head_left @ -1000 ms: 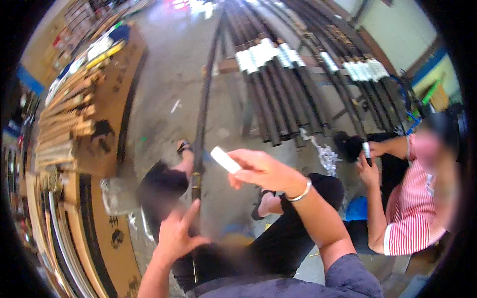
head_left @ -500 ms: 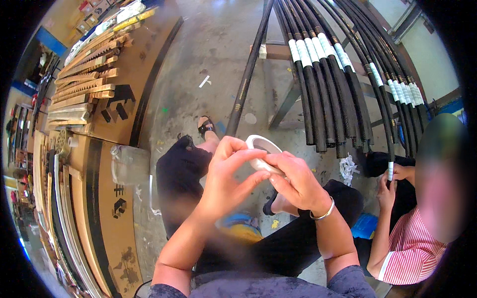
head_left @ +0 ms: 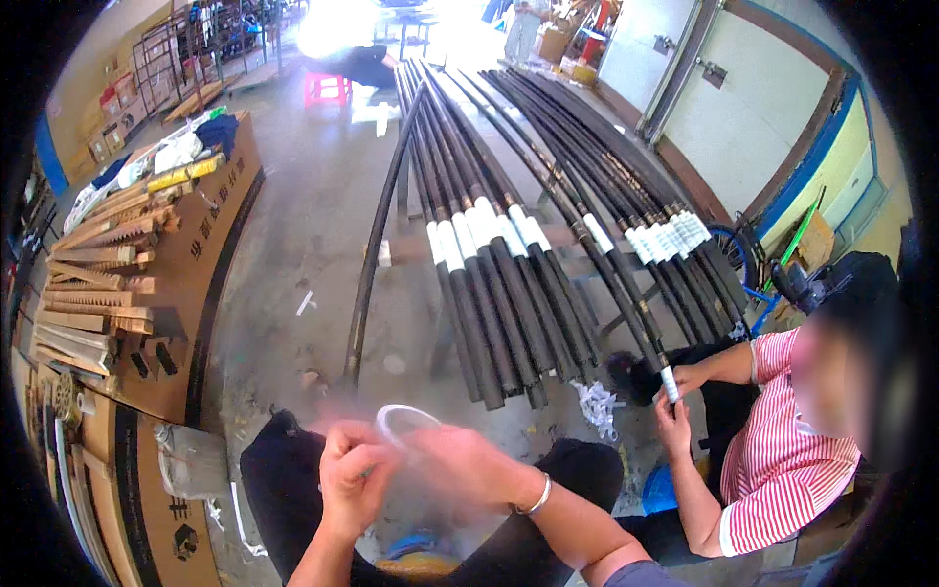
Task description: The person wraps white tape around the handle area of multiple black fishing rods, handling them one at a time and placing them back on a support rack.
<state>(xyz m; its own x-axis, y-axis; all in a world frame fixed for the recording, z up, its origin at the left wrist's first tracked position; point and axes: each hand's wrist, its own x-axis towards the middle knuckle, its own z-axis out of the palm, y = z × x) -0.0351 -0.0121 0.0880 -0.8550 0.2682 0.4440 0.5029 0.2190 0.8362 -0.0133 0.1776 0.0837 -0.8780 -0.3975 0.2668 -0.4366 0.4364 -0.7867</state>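
Note:
A white ring-shaped roll of tape is between my hands, above my lap, smeared by motion. My right hand, blurred and with a bangle at the wrist, is closed on the roll from its right side. Against the roll's left side, my left hand has its fingers curled into a pinch. What lies in that pinch is hidden. A long black pole slants down from the rack, its lower end just beyond my left hand.
Black poles with white bands lie side by side on a rack ahead. At right, a person in a striped shirt holds a pole's white-banded end. Wooden strips sit on a cardboard box at left. White scraps litter the floor.
My view has lifted, showing more of the far workshop. My hands and the roll now sit lower and further left in view. My right hand has become blurred, while my left fingers have curled in.

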